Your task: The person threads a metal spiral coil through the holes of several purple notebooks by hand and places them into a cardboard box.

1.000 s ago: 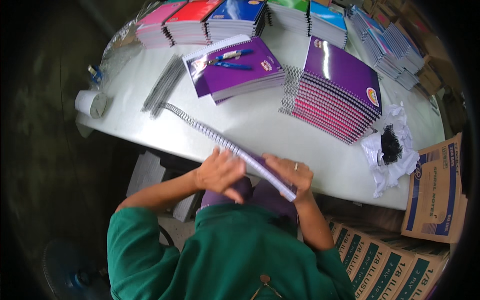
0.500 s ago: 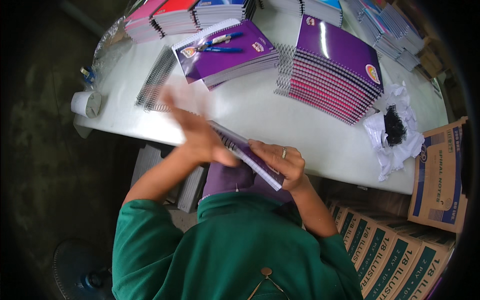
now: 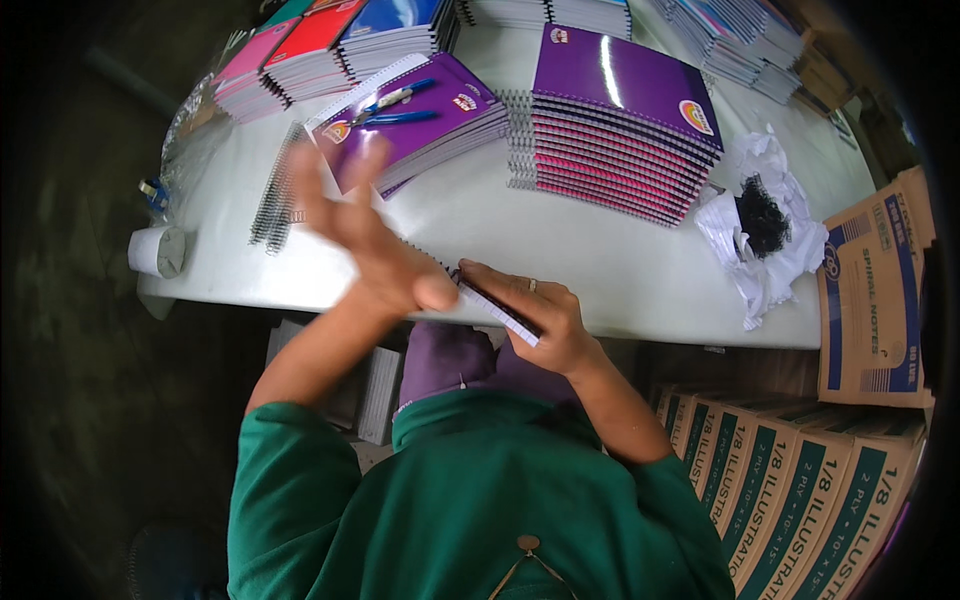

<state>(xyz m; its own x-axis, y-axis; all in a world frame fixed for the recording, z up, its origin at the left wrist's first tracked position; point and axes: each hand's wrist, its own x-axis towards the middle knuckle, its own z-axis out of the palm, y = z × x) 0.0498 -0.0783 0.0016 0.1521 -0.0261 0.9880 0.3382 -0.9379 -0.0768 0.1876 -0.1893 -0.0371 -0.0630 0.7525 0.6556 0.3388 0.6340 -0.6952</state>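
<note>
My right hand (image 3: pixel 540 315) grips a notebook (image 3: pixel 512 318) at the table's near edge, its white page edges facing up and its covers mostly hidden. My left hand (image 3: pixel 365 235) is spread beside the notebook's spine, slightly blurred, with fingers apart and nothing visible in them. Just beyond those fingers lie loose metal spiral coils (image 3: pixel 273 205). Behind them is a fanned stack of purple notebooks (image 3: pixel 440 135) with blue-handled pliers (image 3: pixel 395 103) resting on top. A taller stack of purple spiral notebooks (image 3: pixel 625 90) stands to the right, with more coils beside it.
Crumpled white paper (image 3: pixel 715 225) holding black wire scraps (image 3: pixel 763 222) lies at the table's right. Cardboard boxes (image 3: pixel 880 300) stand past the right edge. Pink, red and blue notebooks (image 3: pixel 310 50) line the far left. A white roll (image 3: pixel 157 252) sits at the left corner.
The view has shifted, so the table's things appear farther left and higher. My left hand remains spread by the spine, while my right hand keeps hold of the notebook, now tilted more edge-on.
</note>
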